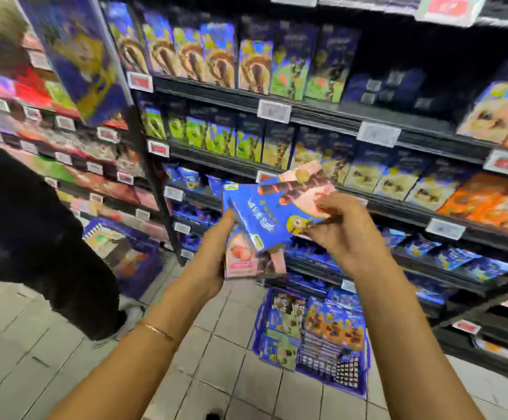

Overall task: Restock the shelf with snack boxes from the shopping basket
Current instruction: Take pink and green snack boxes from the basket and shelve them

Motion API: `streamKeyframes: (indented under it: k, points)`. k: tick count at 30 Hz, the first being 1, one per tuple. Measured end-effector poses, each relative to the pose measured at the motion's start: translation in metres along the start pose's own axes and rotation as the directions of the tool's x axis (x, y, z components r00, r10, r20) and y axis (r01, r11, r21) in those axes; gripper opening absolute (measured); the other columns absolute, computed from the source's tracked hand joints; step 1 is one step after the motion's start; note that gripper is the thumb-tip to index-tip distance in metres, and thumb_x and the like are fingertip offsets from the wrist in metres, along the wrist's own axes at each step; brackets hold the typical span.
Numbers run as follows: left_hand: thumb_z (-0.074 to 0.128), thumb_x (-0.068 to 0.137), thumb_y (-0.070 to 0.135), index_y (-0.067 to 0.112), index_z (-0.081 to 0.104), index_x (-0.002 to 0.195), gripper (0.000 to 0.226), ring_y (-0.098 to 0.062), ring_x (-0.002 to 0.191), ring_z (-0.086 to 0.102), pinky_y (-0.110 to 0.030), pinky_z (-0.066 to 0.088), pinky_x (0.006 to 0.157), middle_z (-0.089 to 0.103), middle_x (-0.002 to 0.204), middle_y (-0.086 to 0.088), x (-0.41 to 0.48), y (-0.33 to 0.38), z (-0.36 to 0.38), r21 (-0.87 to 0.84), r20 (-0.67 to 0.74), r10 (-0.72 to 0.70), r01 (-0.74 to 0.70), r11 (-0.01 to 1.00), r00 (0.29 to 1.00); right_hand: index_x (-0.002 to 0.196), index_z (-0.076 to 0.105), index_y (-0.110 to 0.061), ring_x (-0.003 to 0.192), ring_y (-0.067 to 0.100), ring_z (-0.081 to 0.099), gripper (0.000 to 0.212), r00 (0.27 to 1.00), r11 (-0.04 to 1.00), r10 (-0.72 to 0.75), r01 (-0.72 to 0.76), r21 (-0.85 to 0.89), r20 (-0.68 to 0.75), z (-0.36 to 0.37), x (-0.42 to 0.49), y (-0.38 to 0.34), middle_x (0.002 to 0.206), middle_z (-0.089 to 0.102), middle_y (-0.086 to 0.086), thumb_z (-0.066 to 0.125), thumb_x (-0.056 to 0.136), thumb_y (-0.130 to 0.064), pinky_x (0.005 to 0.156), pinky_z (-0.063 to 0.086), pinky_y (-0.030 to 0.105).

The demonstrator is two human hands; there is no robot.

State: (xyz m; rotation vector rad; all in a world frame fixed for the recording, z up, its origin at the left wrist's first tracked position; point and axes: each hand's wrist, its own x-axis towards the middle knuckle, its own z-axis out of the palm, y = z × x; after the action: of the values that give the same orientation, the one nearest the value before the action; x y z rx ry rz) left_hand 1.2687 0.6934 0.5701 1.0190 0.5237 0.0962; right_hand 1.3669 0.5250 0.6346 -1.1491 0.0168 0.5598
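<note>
Both hands meet at the centre of the frame on a small stack of snack boxes. The left hand (213, 256), with a thin bracelet (157, 329) on its wrist, cups the stack from below and from the side. Its fingers curl around the pink strawberry box (240, 262) at the bottom. The right hand (346, 234) pinches the right end of the blue snack box (262, 219) on top, thumb and fingertips closed on its edge. That box lies tilted, fanned out across the ones beneath it.

Below the hands, at lower centre right, the blue shopping basket (258, 328) stands on the tiled floor (65, 344), packed with more boxes in rows. At left a person in black clothing (19, 222) stands beside a second blue basket (143, 268) that also holds goods.

Behind all this the black shelving (322, 109) fills the upper and right parts of the frame, with price tags (274, 111) along its edges. Upright blue boxes (216, 56) line the top row, and orange boxes (489, 204) sit at far right. Most of the lettering is blurred.
</note>
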Motion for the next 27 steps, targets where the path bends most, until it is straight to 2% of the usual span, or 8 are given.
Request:
streamKeyframes:
  k: [2, 4, 10, 16, 18, 20, 24, 27]
  points:
    - [0.045, 0.107, 0.050, 0.015, 0.070, 0.135, 0.052, -0.030, 0.099, 0.075, -0.049, 0.060, 0.093, 0.075, 0.127, -0.014, 0.008, 0.023, -0.020, -0.008, -0.015, 0.042, -0.043, 0.999, 0.999, 0.119, 0.054, -0.017, 0.071, 0.022, 0.072, 0.040, 0.998, 0.999, -0.054, 0.054, 0.004, 0.038, 0.028, 0.003, 0.011, 0.090, 0.072, 0.007, 0.054, 0.088, 0.007, 0.068, 0.061, 0.043]
    - [0.042, 0.109, 0.049, 0.015, 0.074, 0.127, 0.049, -0.026, 0.088, 0.079, -0.045, 0.066, 0.079, 0.079, 0.115, -0.012, 0.014, 0.043, -0.036, -0.068, -0.046, 0.075, -0.078, 0.995, 0.996, 0.127, 0.053, -0.023, 0.080, 0.022, 0.074, 0.053, 0.995, 0.996, -0.076, 0.078, -0.036, 0.063, 0.055, 0.004, 0.021, 0.104, 0.073, 0.007, 0.056, 0.086, 0.009, 0.069, 0.061, 0.045]
    - [0.056, 0.103, 0.054, 0.017, 0.076, 0.124, 0.048, -0.029, 0.091, 0.081, -0.038, 0.064, 0.063, 0.080, 0.114, -0.011, 0.022, 0.089, -0.064, -0.244, -0.084, 0.073, -0.091, 0.966, 0.994, 0.109, 0.059, -0.017, 0.078, 0.011, 0.076, 0.033, 0.982, 0.954, -0.179, 0.157, -0.256, -0.066, 0.101, 0.014, 0.034, 0.088, 0.079, -0.004, 0.081, 0.084, -0.021, 0.066, 0.056, 0.029]
    - [0.060, 0.098, 0.062, 0.017, 0.071, 0.133, 0.059, -0.040, 0.115, 0.072, -0.062, 0.052, 0.106, 0.076, 0.123, -0.017, 0.047, 0.128, -0.077, -0.180, -0.147, 0.121, -0.147, 0.973, 0.982, 0.116, 0.060, -0.008, 0.084, 0.024, 0.076, 0.038, 0.981, 0.978, -0.178, 0.168, -0.124, -0.078, 0.139, 0.043, 0.016, 0.103, 0.077, 0.011, 0.080, 0.085, -0.015, 0.071, 0.062, 0.044]
    - [0.060, 0.098, 0.059, 0.015, 0.070, 0.134, 0.058, -0.043, 0.117, 0.070, -0.064, 0.050, 0.107, 0.075, 0.125, -0.018, 0.059, 0.141, -0.075, -0.150, -0.159, 0.175, -0.199, 0.969, 0.972, 0.089, 0.068, -0.013, 0.072, 0.020, 0.074, 0.013, 0.973, 0.957, -0.229, 0.219, -0.188, -0.033, 0.155, 0.055, 0.011, 0.086, 0.077, 0.009, 0.080, 0.084, -0.014, 0.059, 0.057, 0.034]
    - [0.059, 0.097, 0.059, 0.014, 0.069, 0.135, 0.060, -0.044, 0.119, 0.069, -0.065, 0.049, 0.108, 0.074, 0.127, -0.019, 0.071, 0.158, -0.070, -0.130, -0.156, 0.213, -0.234, 0.964, 0.965, 0.076, 0.071, -0.010, 0.068, 0.016, 0.068, 0.015, 0.958, 0.912, -0.287, 0.279, -0.300, 0.017, 0.169, 0.070, 0.008, 0.083, 0.075, 0.016, 0.080, 0.085, -0.018, 0.059, 0.048, 0.027]
    - [0.058, 0.097, 0.061, 0.018, 0.071, 0.132, 0.057, -0.040, 0.114, 0.073, -0.063, 0.054, 0.104, 0.077, 0.123, -0.014, 0.100, 0.202, -0.066, -0.061, -0.137, 0.312, -0.322, 0.945, 0.940, 0.106, 0.056, -0.011, 0.075, 0.006, 0.064, 0.041, 0.931, 0.827, -0.359, 0.352, -0.438, 0.070, 0.191, 0.101, -0.017, 0.098, 0.069, 0.001, 0.083, 0.082, -0.031, 0.054, 0.042, 0.009]
    - [0.063, 0.091, 0.062, 0.019, 0.073, 0.131, 0.060, -0.039, 0.116, 0.072, -0.061, 0.054, 0.104, 0.076, 0.125, -0.013, 0.119, 0.238, -0.061, -0.030, -0.090, 0.404, -0.408, 0.913, 0.910, 0.105, 0.064, -0.021, 0.080, 0.005, 0.068, 0.026, 0.896, 0.740, -0.381, 0.443, -0.506, 0.228, 0.202, 0.129, -0.045, 0.096, 0.073, -0.008, 0.079, 0.087, -0.033, 0.069, 0.048, 0.018]
